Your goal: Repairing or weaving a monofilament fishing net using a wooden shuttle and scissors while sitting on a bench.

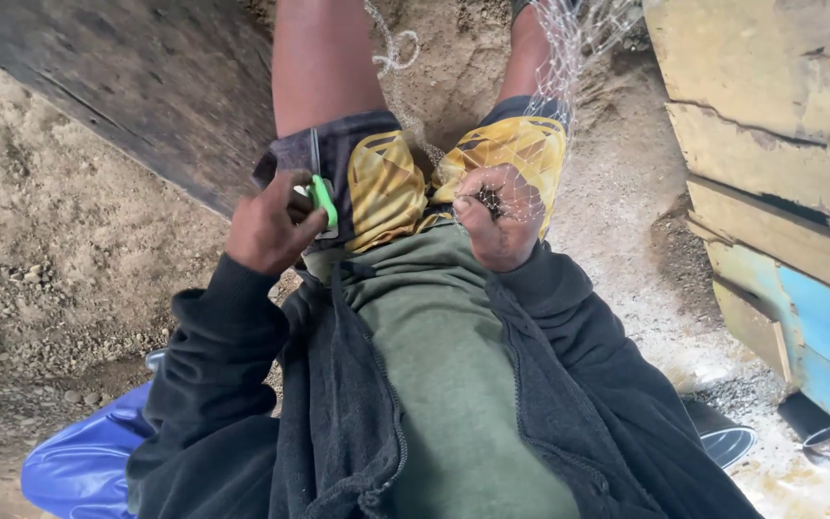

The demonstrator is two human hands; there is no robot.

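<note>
Sandy, pebbled ground (pixel 69 221) fills the frame's left, with a dark wooden plank (pixel 146 86) at upper left and a peeling yellow and blue boat hull (pixel 780 192) at right. At centre left, the left hand (pixel 266 229) has its grip pinched on a small green tool (pixel 323 200). At centre, the right hand (pixel 497 216) is fisted around fine fishing net (pixel 569 58), which trails toward the upper right.

Green netting needle (pixel 322 199) upright; pale mesh net (pixel 530 183) draped over thigh.
</note>
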